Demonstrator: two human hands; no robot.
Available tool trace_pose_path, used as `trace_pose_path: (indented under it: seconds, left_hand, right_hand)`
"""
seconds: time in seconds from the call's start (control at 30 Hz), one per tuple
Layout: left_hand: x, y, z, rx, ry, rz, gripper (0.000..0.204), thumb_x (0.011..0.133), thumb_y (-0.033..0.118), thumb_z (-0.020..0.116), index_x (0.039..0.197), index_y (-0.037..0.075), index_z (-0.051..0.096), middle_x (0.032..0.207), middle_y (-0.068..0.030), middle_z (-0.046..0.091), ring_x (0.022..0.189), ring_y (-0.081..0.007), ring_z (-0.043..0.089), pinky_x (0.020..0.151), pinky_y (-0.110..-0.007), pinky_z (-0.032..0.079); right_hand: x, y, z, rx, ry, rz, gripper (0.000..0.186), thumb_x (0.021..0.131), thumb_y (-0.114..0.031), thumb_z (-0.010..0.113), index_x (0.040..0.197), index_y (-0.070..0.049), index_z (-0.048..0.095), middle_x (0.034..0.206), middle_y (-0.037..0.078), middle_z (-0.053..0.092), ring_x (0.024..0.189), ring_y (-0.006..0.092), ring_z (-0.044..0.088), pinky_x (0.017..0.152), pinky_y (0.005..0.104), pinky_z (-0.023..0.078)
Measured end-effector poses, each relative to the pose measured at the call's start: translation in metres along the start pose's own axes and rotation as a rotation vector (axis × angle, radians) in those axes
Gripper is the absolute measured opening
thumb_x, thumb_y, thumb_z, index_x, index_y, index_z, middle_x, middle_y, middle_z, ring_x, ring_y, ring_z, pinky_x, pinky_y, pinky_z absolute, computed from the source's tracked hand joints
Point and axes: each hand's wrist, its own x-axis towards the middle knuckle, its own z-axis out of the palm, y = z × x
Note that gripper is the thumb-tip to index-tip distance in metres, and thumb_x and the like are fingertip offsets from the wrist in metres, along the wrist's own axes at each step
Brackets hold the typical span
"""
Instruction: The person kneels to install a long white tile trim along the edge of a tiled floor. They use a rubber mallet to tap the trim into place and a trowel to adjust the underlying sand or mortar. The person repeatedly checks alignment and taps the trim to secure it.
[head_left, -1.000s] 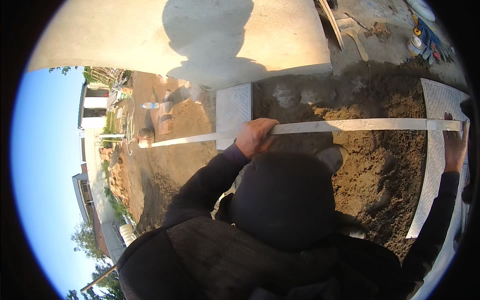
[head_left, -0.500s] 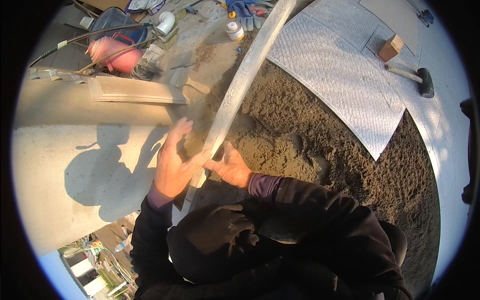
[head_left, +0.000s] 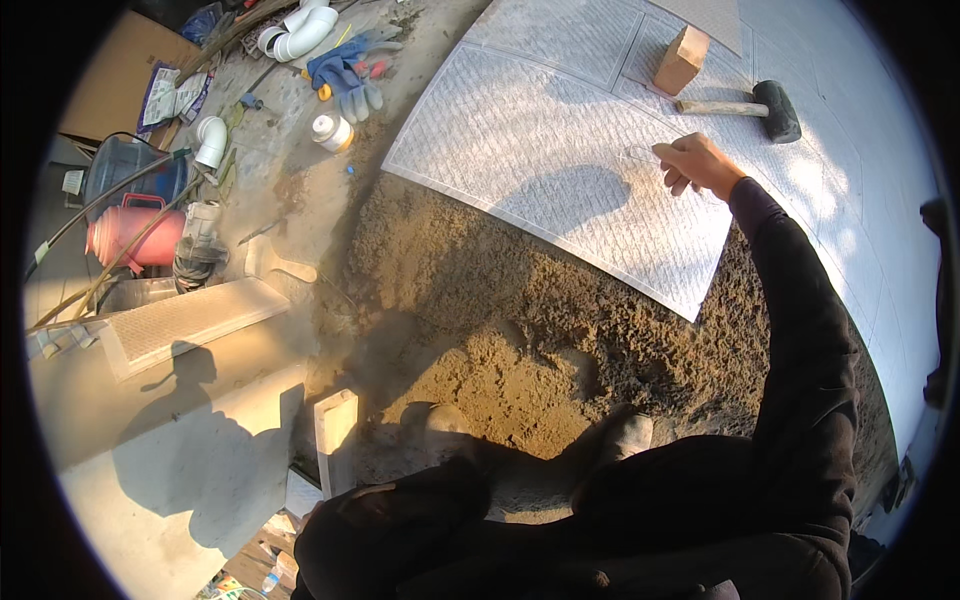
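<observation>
My right hand (head_left: 693,165) is stretched out over a pale patterned paving slab (head_left: 560,180), its fingers loosely bent and apart, with nothing visible held. It is just below a rubber mallet (head_left: 775,112) with a pale handle lying on the slabs and a tan block (head_left: 682,60). My left hand is not in view. The pale wooden batten (head_left: 335,440) stands near my dark-clothed body at the lower left, its far end showing; whether anything holds it is hidden. Damp, lumpy sand (head_left: 560,300) lies between my boots (head_left: 630,433) and the slab.
At upper left lie blue gloves (head_left: 340,75), a white tub (head_left: 332,132), white pipe elbows (head_left: 210,140), a red jug (head_left: 135,230), hoses and a cardboard box (head_left: 120,70). A wooden-handled float (head_left: 275,265) rests by a patterned board (head_left: 195,320) along the left wall (head_left: 190,480).
The batten, earlier held in both hands, has moved down to the lower left. My right hand has left it and reached out toward the mallet. My left hand has dropped from view.
</observation>
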Motion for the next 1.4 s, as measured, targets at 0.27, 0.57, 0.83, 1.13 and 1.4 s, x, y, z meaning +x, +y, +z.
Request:
trace_pose_path:
  seconds: [0.27,0.57,0.83,1.13,1.4]
  left_hand:
    - [-0.032,-0.047,0.044,0.092,-0.019,-0.363,0.017,0.088,0.015,0.071,0.101,0.005,0.067,0.091,-0.0204,0.072,0.082,-0.0453,0.069,0.069,-0.050,0.056]
    - [0.056,0.262,-0.111,-0.010,0.302,0.509,0.032,0.093,0.009,0.065,0.123,0.000,0.067,0.112,-0.0236,0.071,0.098,-0.0438,0.070,0.083,-0.047,0.058]
    - [0.194,0.551,-0.086,0.255,0.137,0.825,0.117,0.093,0.069,0.063,0.160,-0.015,0.017,0.168,-0.0364,0.012,0.160,-0.0437,0.008,0.131,-0.050,0.016]
    - [0.189,0.599,-0.047,0.381,0.093,0.628,0.129,0.084,0.079,0.067,0.160,-0.015,0.021,0.170,-0.0353,0.006,0.160,-0.0481,0.004,0.130,-0.051,0.013]
    - [0.185,0.612,-0.049,0.485,0.073,0.585,0.132,0.083,0.081,0.065,0.160,-0.016,0.018,0.169,-0.0354,0.007,0.159,-0.0490,0.006,0.129,-0.052,0.016]
  right_hand:
    - [0.092,0.145,-0.115,0.391,0.804,0.290,0.073,0.089,-0.065,0.073,0.108,0.005,0.072,0.089,0.010,0.075,0.073,0.0181,0.075,0.053,0.0296,0.047]
    - [0.172,0.201,-0.141,0.138,0.643,0.028,0.021,0.101,-0.017,0.065,0.118,-0.010,0.073,0.100,0.004,0.070,0.081,0.0105,0.063,0.060,0.0270,0.053]
    - [0.024,0.179,-0.207,1.007,0.520,-0.203,0.014,0.096,-0.019,0.068,0.098,-0.005,0.067,0.078,0.000,0.061,0.066,0.0091,0.061,0.058,0.0210,0.045]
    - [-0.205,0.007,-0.069,0.966,0.437,-0.078,0.028,0.107,-0.029,0.063,0.091,-0.008,0.055,0.064,-0.001,0.053,0.041,0.0081,0.046,0.038,0.0238,0.039]
    - [-0.162,-0.053,0.102,0.407,0.368,0.068,0.050,0.110,-0.037,0.056,0.083,0.005,0.060,0.060,0.015,0.056,0.050,0.0203,0.050,0.049,0.0394,0.040]
